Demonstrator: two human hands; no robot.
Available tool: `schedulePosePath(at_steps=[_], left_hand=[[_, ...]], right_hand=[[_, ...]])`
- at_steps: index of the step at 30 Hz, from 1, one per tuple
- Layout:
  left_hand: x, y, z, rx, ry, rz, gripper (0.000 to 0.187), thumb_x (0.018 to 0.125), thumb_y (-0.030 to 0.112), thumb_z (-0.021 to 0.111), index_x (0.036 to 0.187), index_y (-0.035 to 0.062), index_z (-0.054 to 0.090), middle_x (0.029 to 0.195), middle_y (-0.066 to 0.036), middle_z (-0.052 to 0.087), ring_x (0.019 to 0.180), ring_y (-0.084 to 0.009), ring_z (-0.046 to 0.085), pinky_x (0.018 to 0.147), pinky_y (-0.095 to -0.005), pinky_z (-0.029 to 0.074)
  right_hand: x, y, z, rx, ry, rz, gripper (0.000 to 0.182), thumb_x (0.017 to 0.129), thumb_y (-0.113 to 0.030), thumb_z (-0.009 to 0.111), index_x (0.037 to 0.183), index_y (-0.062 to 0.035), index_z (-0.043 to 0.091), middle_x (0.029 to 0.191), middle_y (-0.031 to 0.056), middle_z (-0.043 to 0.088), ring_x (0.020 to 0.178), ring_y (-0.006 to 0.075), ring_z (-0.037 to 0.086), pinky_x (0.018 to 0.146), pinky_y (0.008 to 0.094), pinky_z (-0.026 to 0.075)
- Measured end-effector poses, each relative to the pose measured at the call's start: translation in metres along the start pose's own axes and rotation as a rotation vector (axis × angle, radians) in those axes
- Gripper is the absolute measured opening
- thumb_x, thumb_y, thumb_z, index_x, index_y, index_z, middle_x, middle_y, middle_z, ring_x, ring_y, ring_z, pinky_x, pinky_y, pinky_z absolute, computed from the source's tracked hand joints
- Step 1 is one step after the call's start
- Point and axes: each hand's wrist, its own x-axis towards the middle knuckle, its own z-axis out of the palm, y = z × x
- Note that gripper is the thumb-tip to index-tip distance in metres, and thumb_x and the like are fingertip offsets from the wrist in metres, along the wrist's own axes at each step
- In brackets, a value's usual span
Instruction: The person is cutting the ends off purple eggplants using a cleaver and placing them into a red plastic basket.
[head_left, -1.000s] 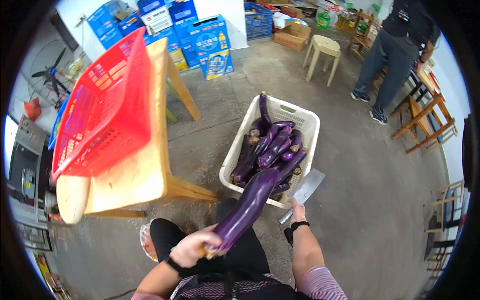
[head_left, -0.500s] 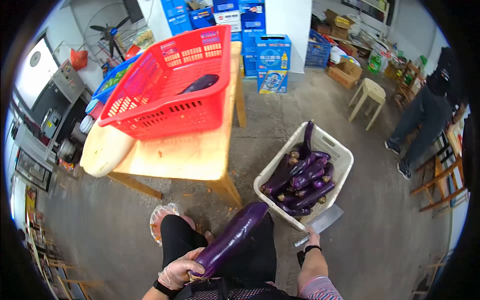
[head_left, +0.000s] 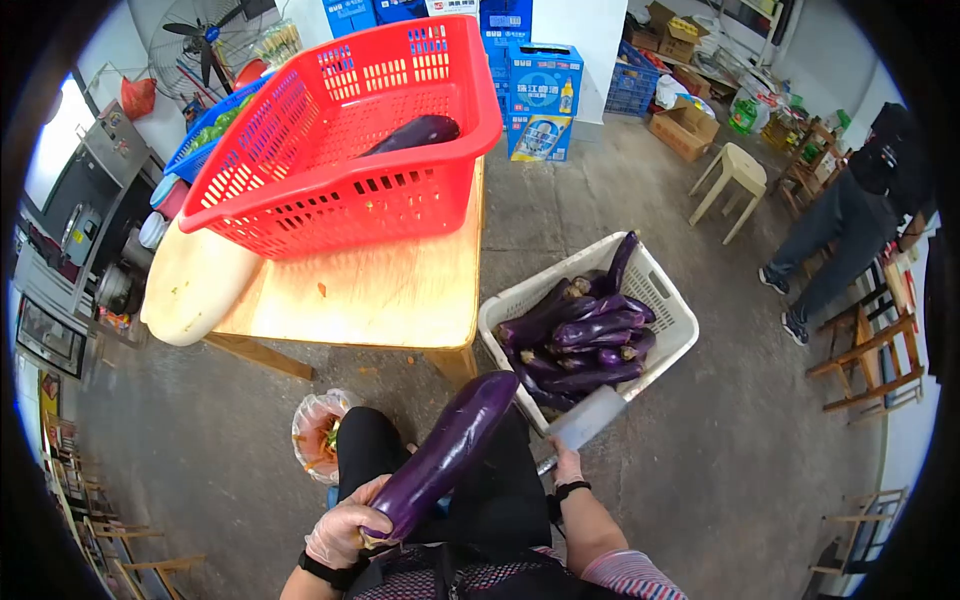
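Note:
My left hand [head_left: 342, 530], in a clear glove, is wrapped round the stem end of a large purple eggplant [head_left: 450, 450] that slants up over my lap. My right hand [head_left: 566, 466] grips the handle of a wide-bladed cleaver [head_left: 588, 418], its blade at the near edge of the white crate [head_left: 684, 345]. Several eggplants [head_left: 600, 328] are heaped in that crate on the floor. On the wooden table [head_left: 370, 300] stands a red basket [head_left: 340, 212] with one eggplant [head_left: 418, 134] inside.
A pale oblong board [head_left: 195, 285] lies at the table's left corner. Below the table sits a lined bin [head_left: 318, 445] with scraps. A stool [head_left: 735, 175] and a standing person [head_left: 840, 225] are at the right. Blue boxes [head_left: 543, 90] are stacked behind.
The cleaver and my right hand have moved left, and the blade now overlaps the crate's near edge. My left hand has shifted slightly left with the eggplant. The camera view has shifted a little.

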Motion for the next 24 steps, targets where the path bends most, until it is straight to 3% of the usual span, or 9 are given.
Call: schedulePosePath(at_steps=[2, 6, 9, 11, 13, 18, 22, 23, 24], left_hand=[[0.002, 0.001, -0.002, -0.002, 0.019, 0.013, 0.076, 0.055, 0.006, 0.065, 0.128, -0.0055, 0.05, 0.113, -0.014, 0.064, 0.096, -0.021, 0.065, 0.088, -0.0275, 0.052], [-0.002, 0.005, -0.01, 0.0, 0.002, -0.001, 0.076, 0.056, 0.008, 0.066, 0.13, -0.0004, 0.051, 0.117, -0.012, 0.062, 0.1, -0.0196, 0.062, 0.093, -0.0267, 0.047], [0.0, 0.002, -0.012, -0.044, -0.008, 0.049, 0.089, 0.048, 0.008, 0.068, 0.134, -0.0068, 0.046, 0.116, -0.016, 0.064, 0.1, -0.0235, 0.064, 0.092, -0.0292, 0.05], [-0.003, 0.001, -0.012, -0.159, -0.249, 0.088, 0.091, 0.052, 0.0, 0.074, 0.137, -0.0058, 0.041, 0.131, -0.017, 0.056, 0.12, -0.0245, 0.055, 0.107, -0.0312, 0.038], [-0.005, -0.004, -0.016, -0.175, -0.319, 0.105, 0.096, 0.051, -0.002, 0.075, 0.139, -0.007, 0.038, 0.134, -0.018, 0.053, 0.123, -0.0263, 0.053, 0.109, -0.0327, 0.035], [-0.036, -0.007, -0.028, -0.244, -0.521, 0.247, 0.106, 0.05, -0.006, 0.077, 0.145, -0.0083, 0.029, 0.141, -0.02, 0.047, 0.128, -0.0298, 0.049, 0.112, -0.038, 0.032], [-0.02, -0.019, -0.089, 0.09, -0.713, 0.437, 0.092, 0.05, -0.004, 0.079, 0.136, -0.0094, 0.045, 0.13, -0.023, 0.056, 0.119, -0.0325, 0.056, 0.106, -0.0419, 0.039], [-0.036, 0.0, -0.056, -0.079, -0.603, 0.458, 0.073, 0.051, -0.001, 0.082, 0.12, -0.007, 0.058, 0.116, -0.02, 0.063, 0.107, -0.0321, 0.061, 0.1, -0.0414, 0.045], [-0.048, 0.019, -0.034, -0.082, -0.598, 0.482, 0.073, 0.051, -0.001, 0.082, 0.12, -0.007, 0.058, 0.116, -0.02, 0.063, 0.107, -0.0321, 0.061, 0.1, -0.0414, 0.045]], right_hand=[[-0.004, -0.004, -0.001, -0.198, -0.206, -0.017, 0.051, 0.082, -0.027, 0.072, 0.117, 0.0067, 0.06, 0.111, 0.0103, 0.064, 0.101, 0.0241, 0.058, 0.091, 0.0366, 0.042], [-0.029, -0.019, 0.006, -0.302, -0.205, -0.002, 0.044, 0.083, -0.026, 0.07, 0.112, 0.0069, 0.063, 0.103, 0.0109, 0.066, 0.094, 0.0224, 0.059, 0.085, 0.0342, 0.043], [-0.037, -0.035, -0.002, -0.342, -0.186, -0.134, 0.037, 0.084, -0.025, 0.069, 0.104, 0.0052, 0.066, 0.093, 0.0084, 0.067, 0.083, 0.0194, 0.06, 0.077, 0.0334, 0.045], [-0.049, -0.051, -0.009, -0.392, -0.096, -0.256, 0.031, 0.084, -0.027, 0.068, 0.093, 0.0024, 0.069, 0.077, 0.0035, 0.064, 0.069, 0.0156, 0.059, 0.065, 0.0318, 0.045], [-0.047, -0.063, -0.028, -0.329, -0.129, -0.321, 0.028, 0.083, -0.03, 0.069, 0.086, -0.0018, 0.069, 0.07, -0.0007, 0.06, 0.062, 0.0091, 0.052, 0.057, 0.0279, 0.04], [-0.133, -0.15, -0.019, -0.378, -0.127, -0.617, 0.02, 0.089, -0.017, 0.062, 0.088, 0.0023, 0.07, 0.079, 0.0043, 0.068, 0.066, 0.0115, 0.059, 0.062, 0.0268, 0.046], [-0.22, -0.205, 0.016, -0.335, -0.373, -0.805, 0.023, 0.093, -0.014, 0.058, 0.092, 0.0061, 0.07, 0.074, 0.0053, 0.067, 0.064, 0.011, 0.06, 0.062, 0.0257, 0.046], [-0.252, -0.217, 0.035, -0.31, -0.413, -0.845, 0.024, 0.094, -0.014, 0.059, 0.097, 0.0078, 0.068, 0.073, 0.0079, 0.068, 0.061, 0.0125, 0.061, 0.061, 0.0256, 0.048], [-0.271, -0.224, 0.05, -0.315, -0.436, -0.854, 0.024, 0.094, -0.014, 0.059, 0.097, 0.0078, 0.068, 0.073, 0.0079, 0.068, 0.061, 0.0125, 0.061, 0.061, 0.0256, 0.048]])
